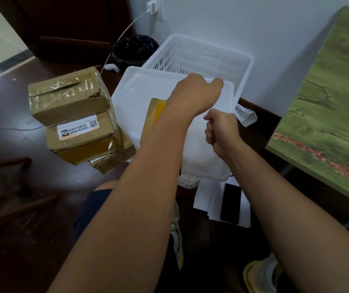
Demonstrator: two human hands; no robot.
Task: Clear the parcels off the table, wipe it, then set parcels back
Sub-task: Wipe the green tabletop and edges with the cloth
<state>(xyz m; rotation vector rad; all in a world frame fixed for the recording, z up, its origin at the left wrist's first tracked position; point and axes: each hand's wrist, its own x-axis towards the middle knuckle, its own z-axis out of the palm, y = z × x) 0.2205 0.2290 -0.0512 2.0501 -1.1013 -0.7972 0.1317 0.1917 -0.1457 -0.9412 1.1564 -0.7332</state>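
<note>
**Both hands on the white tray**

Your right hand (222, 132) is fisted on the near rim of the white tray (139, 96); your left hand (196, 92) curls over its far edge. Stacked parcels (74, 117) sit on the floor, left of it.

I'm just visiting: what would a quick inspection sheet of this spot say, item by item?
Surface: green patterned table at the right edge, only partly in view; nothing seen on the visible part.
Job's things: stack of cardboard parcels on the dark floor; yellow-taped parcel in the white tub.
Clutter: white slotted crate, black phone on white papers, white mailer bag, black-lined bin.
Grip: left hand reaches to the tub's far rim, fingers hidden; right hand is fisted at its right rim, hold unclear.
Cables: charger with a cable trailing down.
Surroundings: white wall, dark door.
</note>
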